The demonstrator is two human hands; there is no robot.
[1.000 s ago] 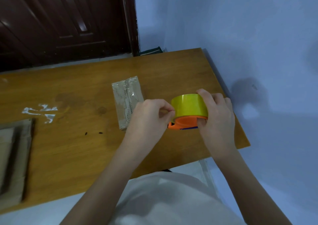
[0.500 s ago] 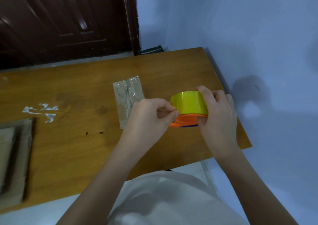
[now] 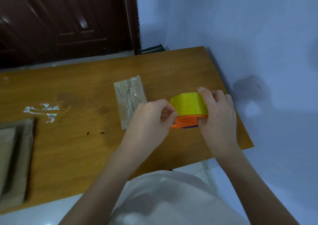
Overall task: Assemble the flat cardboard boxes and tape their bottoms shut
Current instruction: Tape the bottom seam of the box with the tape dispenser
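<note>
Since a second ago little changed: the right hand [image 3: 217, 114] still grips the tape roll [image 3: 189, 106] above the bench [image 3: 180, 66], the left hand [image 3: 153, 118] keeps pinching at its edge, probably seeking the tape end; flat boxes [image 3: 13, 155] wait at left

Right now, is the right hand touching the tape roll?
Touching. The head view shows the right hand wrapped round the far side of the tape roll, with one finger over its top edge and others on its orange dispenser.
</note>
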